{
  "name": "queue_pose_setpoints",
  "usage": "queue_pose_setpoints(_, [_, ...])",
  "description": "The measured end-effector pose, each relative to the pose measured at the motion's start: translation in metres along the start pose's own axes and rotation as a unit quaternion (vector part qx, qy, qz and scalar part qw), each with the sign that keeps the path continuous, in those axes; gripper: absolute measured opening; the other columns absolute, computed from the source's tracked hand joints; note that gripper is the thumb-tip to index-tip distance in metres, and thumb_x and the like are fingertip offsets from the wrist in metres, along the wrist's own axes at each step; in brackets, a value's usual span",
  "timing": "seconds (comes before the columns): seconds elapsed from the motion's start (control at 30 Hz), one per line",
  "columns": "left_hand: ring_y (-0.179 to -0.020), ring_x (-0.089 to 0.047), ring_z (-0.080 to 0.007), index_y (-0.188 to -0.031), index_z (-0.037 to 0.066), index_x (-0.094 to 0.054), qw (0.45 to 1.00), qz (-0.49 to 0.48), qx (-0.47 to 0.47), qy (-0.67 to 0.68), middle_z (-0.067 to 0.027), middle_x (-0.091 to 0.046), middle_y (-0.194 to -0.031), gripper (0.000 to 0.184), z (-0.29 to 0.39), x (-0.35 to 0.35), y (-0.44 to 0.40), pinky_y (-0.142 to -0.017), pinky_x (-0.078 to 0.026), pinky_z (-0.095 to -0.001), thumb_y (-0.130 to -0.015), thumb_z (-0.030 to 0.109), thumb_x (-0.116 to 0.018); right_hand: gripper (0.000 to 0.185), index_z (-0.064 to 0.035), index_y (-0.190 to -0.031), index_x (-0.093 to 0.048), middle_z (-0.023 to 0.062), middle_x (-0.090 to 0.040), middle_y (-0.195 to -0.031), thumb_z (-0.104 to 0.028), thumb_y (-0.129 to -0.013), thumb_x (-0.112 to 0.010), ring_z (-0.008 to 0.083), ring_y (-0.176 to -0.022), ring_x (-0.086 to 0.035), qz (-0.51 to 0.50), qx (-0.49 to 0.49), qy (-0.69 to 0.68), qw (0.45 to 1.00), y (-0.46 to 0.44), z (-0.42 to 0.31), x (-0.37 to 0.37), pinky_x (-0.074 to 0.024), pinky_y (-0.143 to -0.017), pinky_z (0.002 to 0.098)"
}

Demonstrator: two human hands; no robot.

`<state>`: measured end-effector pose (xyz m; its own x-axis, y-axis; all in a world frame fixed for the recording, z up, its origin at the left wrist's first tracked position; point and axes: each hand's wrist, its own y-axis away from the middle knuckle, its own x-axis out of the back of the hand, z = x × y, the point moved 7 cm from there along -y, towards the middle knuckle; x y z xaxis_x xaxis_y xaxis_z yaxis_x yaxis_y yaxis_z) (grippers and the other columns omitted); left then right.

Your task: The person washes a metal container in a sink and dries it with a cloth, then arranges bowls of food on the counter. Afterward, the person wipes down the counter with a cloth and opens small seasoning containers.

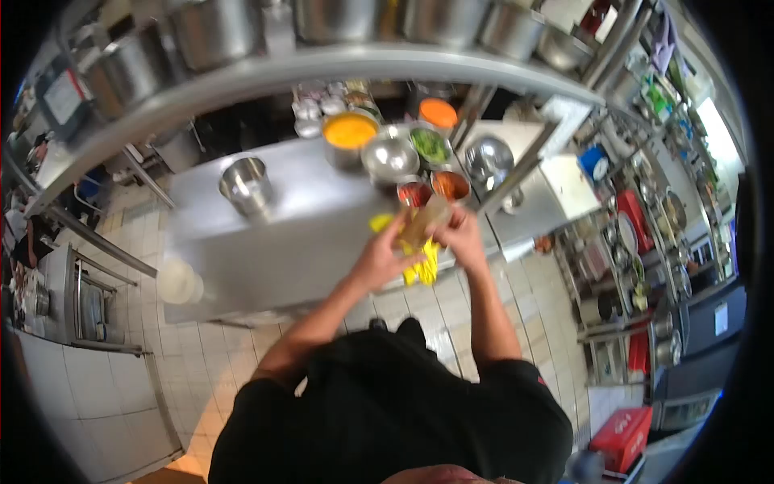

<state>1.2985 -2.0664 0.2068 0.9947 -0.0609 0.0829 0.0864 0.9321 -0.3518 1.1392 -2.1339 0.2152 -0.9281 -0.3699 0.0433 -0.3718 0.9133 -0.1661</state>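
Between my two hands, over the front edge of the steel counter, is a small translucent container (426, 223) with a brownish tint. It looks tilted, and blur hides what is inside. My left hand (384, 256) grips its left side, with the thumb stretched below it. On the right, the bent fingers of my right hand (459, 235) close on its upper edge. A bright yellow cloth (421, 269) hangs over the counter edge just below the hands. Right behind the container stand a pot of red food (414, 192) and a pot of orange-red food (448, 185).
The steel counter (298, 242) carries an empty metal pot (246, 185), a yellow-filled pot (350, 131), a metal bowl (390, 157) and a container of green pieces (430, 145). A white tub (179, 281) sits at the left corner. An overhead shelf (363, 68) crosses above.
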Motion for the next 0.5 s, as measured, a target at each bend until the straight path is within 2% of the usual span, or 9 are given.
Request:
queue_pose_setpoints(0.03, [-0.108, -0.060, -0.0158, -0.137, 0.000, -0.050, 0.999, -0.006, 0.009, -0.035, -0.0107, -0.064, -0.120, 0.062, -0.007, 0.003, 0.008, -0.095, -0.049, -0.0336, -0.085, 0.018, -0.078, 0.041, 0.0000, -0.105, -0.067, 0.0000, -0.066, -0.081, -0.021, -0.075, -0.085, 0.0056, -0.065, -0.057, -0.005, 0.012, 0.003, 1.000, 0.004, -0.003, -0.024, -0.0458, -0.056, 0.0230])
queue_pose_setpoints(0.1, [-0.107, -0.060, -0.0150, -0.132, -0.001, -0.053, 0.993, 0.000, 0.114, -0.022, -0.0101, -0.065, -0.118, 0.056, -0.051, 0.022, 0.025, -0.095, -0.049, -0.0331, -0.085, 0.018, -0.077, 0.049, 0.0001, -0.115, -0.067, -0.0019, -0.065, -0.083, -0.019, -0.074, -0.086, 0.0041, -0.067, -0.055, -0.043, 0.018, 0.081, 0.996, 0.008, 0.016, -0.055, -0.0448, -0.057, 0.0223])
queue_pose_setpoints(0.17, [-0.104, -0.061, -0.0143, -0.128, -0.001, -0.057, 0.991, 0.036, 0.125, 0.020, -0.0088, -0.067, -0.115, 0.052, -0.058, 0.042, 0.050, -0.092, -0.049, -0.0329, -0.084, 0.018, -0.077, 0.052, -0.0014, -0.119, -0.065, -0.0023, -0.065, -0.086, -0.022, -0.076, -0.086, 0.0044, -0.071, -0.054, -0.107, -0.069, 0.191, 0.973, 0.019, 0.013, -0.084, -0.0467, -0.061, 0.0244])
queue_pose_setpoints(0.23, [-0.102, -0.061, -0.0141, -0.125, -0.001, -0.058, 0.991, 0.062, 0.109, -0.047, -0.0081, -0.068, -0.111, 0.050, -0.060, 0.061, 0.077, -0.091, -0.050, -0.0324, -0.084, 0.017, -0.078, 0.057, -0.0025, -0.125, -0.061, -0.0029, -0.063, -0.086, -0.023, -0.078, -0.085, 0.0051, -0.074, -0.054, -0.198, -0.030, 0.164, 0.966, 0.024, 0.028, -0.109, -0.0470, -0.065, 0.0249])
queue_pose_setpoints(0.3, [-0.101, -0.062, -0.0142, -0.123, -0.001, -0.060, 0.986, 0.073, 0.135, -0.057, -0.0080, -0.068, -0.110, 0.048, -0.057, 0.075, 0.103, -0.089, -0.050, -0.0317, -0.083, 0.017, -0.079, 0.060, -0.0025, -0.130, -0.057, -0.0019, -0.060, -0.081, -0.024, -0.081, -0.084, 0.0067, -0.075, -0.055, -0.270, -0.024, 0.152, 0.951, 0.032, 0.044, -0.129, -0.0470, -0.067, 0.0251])
queue_pose_setpoints(0.33, [-0.099, -0.064, -0.0167, -0.122, -0.001, -0.060, 0.983, 0.090, 0.144, -0.062, -0.0106, -0.069, -0.108, 0.051, -0.068, 0.084, 0.116, -0.089, -0.051, -0.0330, -0.080, 0.019, -0.081, 0.061, -0.0023, -0.131, -0.056, 0.0019, -0.063, -0.082, -0.025, -0.081, -0.084, 0.0090, -0.076, -0.057, -0.289, -0.042, 0.183, 0.939, 0.033, 0.042, -0.135, -0.0481, -0.069, 0.0266])
queue_pose_setpoints(0.43, [-0.099, -0.066, -0.0200, -0.120, -0.001, -0.062, 0.972, 0.143, 0.173, -0.074, -0.0140, -0.069, -0.108, 0.053, -0.110, 0.110, 0.165, -0.088, -0.052, -0.0350, -0.077, 0.022, -0.084, 0.060, -0.0025, -0.130, -0.057, 0.0044, -0.065, -0.083, -0.027, -0.082, -0.082, 0.0116, -0.077, -0.059, -0.299, -0.040, 0.180, 0.936, 0.030, 0.069, -0.147, -0.0490, -0.071, 0.0282])
queue_pose_setpoints(0.5, [-0.100, -0.066, -0.0219, -0.118, 0.000, -0.063, 0.964, 0.181, 0.179, -0.077, -0.0148, -0.069, -0.109, 0.054, -0.140, 0.127, 0.199, -0.088, -0.052, -0.0362, -0.075, 0.024, -0.085, 0.055, -0.0023, -0.129, -0.059, 0.0051, -0.066, -0.087, -0.028, -0.085, -0.080, 0.0137, -0.079, -0.060, -0.328, -0.035, 0.228, 0.916, 0.030, 0.053, -0.153, -0.0497, -0.073, 0.0291])
